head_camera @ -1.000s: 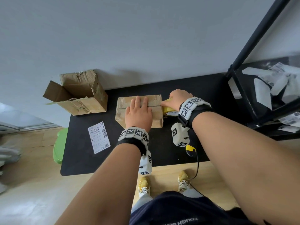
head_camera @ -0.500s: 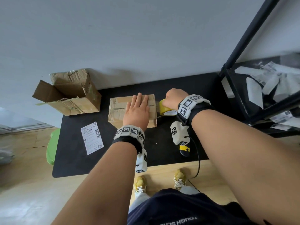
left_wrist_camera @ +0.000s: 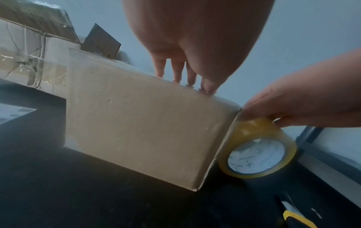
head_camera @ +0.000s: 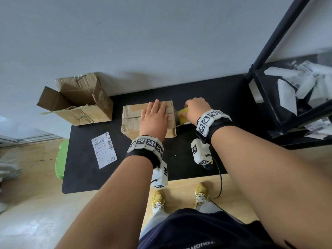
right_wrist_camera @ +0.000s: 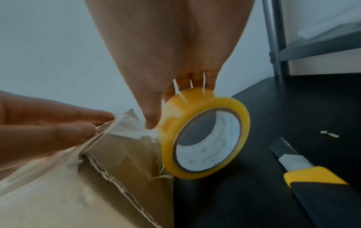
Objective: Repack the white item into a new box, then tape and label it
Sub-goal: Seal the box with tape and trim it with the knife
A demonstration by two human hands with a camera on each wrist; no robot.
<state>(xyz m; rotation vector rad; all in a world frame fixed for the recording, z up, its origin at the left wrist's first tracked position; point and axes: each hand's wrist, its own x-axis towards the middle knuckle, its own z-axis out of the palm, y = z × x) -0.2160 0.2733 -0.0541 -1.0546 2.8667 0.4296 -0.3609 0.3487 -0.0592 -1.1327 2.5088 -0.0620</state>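
A closed brown cardboard box [head_camera: 132, 121] [left_wrist_camera: 140, 125] sits on the black mat [head_camera: 86, 169]. My left hand [head_camera: 154, 114] [left_wrist_camera: 183, 74] lies flat on its top, fingers straight, pressing it down. My right hand [head_camera: 195, 109] [right_wrist_camera: 175, 95] grips a yellow tape roll [head_camera: 183, 115] [right_wrist_camera: 203, 137] [left_wrist_camera: 257, 148] against the box's right side, where clear tape runs from the roll onto the cardboard. The white item is not visible. A shipping label [head_camera: 104, 150] lies on the mat left of the box.
An open, torn cardboard box [head_camera: 77, 101] stands at the mat's far left corner. A yellow and black utility knife [right_wrist_camera: 312, 177] [left_wrist_camera: 296, 219] lies on the mat right of the tape. A black metal shelf [head_camera: 294, 97] with white packets stands at the right. A green stool [head_camera: 61, 159] sits left of the table.
My right hand has carried the tape roll from the box's top edge down its right side. My left hand stays flat on the box top.
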